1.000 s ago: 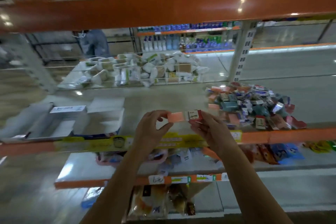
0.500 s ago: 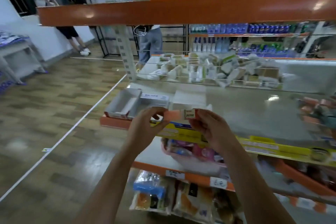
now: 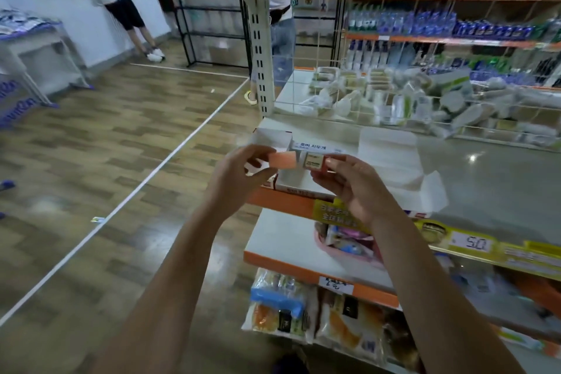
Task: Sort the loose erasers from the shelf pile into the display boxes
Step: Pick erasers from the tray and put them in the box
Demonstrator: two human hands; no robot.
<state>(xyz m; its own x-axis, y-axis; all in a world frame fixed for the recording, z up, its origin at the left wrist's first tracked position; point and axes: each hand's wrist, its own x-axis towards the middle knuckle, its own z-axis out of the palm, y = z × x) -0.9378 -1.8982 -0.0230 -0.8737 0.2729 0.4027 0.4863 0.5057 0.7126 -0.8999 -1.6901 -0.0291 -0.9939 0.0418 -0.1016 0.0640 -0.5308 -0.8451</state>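
Wood-pattern flooring point(image 3: 91, 146) fills the 9 o'clock half of the view, crossed by a white line; orange-edged metal shelving point(image 3: 288, 200) stands from 12 to 4 o'clock, its grey deck glossy and reflecting a ceiling light.

My left hand point(image 3: 239, 173) and right hand point(image 3: 352, 188) are raised together near centre, above the shelf's front lip; between them I hold one eraser point(image 3: 296, 160) level, long axis running 9 to 3 o'clock. Left thumb and fingertips curl round and pinch the bare end, a matte salmon-pink block with square corners; right thumb and fingers curl round and pinch the other end, which wears a pale paper sleeve with small dark print. Neither hand is spread; both are closed on the eraser only.

Directly behind the eraser, toward 12 o'clock, sit the display boxes point(image 3: 315, 149): thin white card, open-topped, rectangular, one with a printed blue-and-red label strip; a flap-lidded white box point(image 3: 394, 167) lies open at 3 o'clock of my right hand.

Behind a wire grid at 1 o'clock, a blurred heap of pale packets point(image 3: 409, 97); on the lower shelf at 5 o'clock, clear-wrapped snack bags point(image 3: 334, 319), shiny film.
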